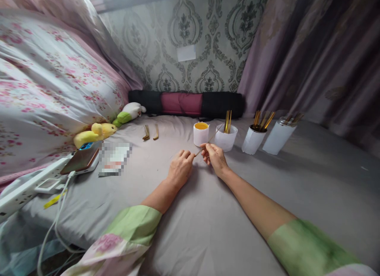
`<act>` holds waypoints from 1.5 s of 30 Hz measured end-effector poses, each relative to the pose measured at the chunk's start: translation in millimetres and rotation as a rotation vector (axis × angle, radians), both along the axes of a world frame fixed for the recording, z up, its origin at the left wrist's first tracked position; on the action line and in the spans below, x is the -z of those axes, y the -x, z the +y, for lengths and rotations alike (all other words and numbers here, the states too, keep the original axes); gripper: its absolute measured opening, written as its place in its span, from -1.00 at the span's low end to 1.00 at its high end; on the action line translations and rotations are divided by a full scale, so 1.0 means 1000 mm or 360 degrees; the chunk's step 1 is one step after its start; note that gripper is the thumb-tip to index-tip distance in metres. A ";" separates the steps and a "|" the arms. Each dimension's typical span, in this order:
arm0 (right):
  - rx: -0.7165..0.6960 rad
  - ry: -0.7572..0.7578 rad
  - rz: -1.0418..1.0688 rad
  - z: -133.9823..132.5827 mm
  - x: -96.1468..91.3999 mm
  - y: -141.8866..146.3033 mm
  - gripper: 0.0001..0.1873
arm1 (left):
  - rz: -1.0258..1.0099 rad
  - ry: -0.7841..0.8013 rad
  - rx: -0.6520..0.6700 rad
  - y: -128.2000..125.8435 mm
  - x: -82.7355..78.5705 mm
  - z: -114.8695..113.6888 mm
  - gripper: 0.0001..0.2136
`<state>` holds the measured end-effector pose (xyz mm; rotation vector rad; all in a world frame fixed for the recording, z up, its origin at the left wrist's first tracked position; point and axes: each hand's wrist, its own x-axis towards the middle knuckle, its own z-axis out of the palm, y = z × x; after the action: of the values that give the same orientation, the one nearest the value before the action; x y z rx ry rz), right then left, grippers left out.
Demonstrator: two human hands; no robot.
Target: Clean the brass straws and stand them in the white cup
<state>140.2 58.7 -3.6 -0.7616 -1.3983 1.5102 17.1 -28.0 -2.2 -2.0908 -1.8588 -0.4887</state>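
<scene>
Above the grey sheet, my left hand (181, 167) and my right hand (216, 160) are close together, both closed on one thin brown stick (214, 136). The stick slants up to the right, its far end sticking out beyond my right fingers. Just behind the hands is a short white-wrapped cup (201, 135), yellow inside. Right of it stands a wider white cup (226, 139) with several thin golden sticks (228, 121) upright in it. Farther left, two small groups of thin gold-brown pieces with bent ends (145, 132) lie on the sheet.
Two taller white-wrapped containers, one dark-rimmed (253, 140) and one glass-rimmed (279, 136), hold several sticks at right. At left are a phone (80, 161), a power strip (32, 185), cables, a blurred packet (114, 159) and plush toys (96, 135). A black-and-maroon roll (181, 103) lies along the wall.
</scene>
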 end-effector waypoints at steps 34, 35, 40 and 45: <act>0.0092 -0.0010 -0.0127 0.001 -0.001 0.002 -0.73 | -0.1775 0.0219 0.0036 0.001 0.006 0.012 -0.79; 0.0097 -0.0011 -0.0129 0.001 -0.001 0.002 -0.73 | -0.1880 0.0270 0.0040 0.001 0.005 0.012 -0.79; 0.0130 -0.0033 -0.0155 0.000 -0.002 0.001 -0.75 | -0.2408 0.0445 0.0091 -0.003 -0.002 0.010 -0.76; 0.0132 -0.0054 -0.0187 0.000 -0.003 0.001 -0.73 | -0.2738 0.0545 0.0111 -0.004 -0.006 0.010 -0.70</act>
<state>139.6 58.8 -0.8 -0.8887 -1.4575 1.3934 21.1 -18.3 3.6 -1.8478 -2.5832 -2.7536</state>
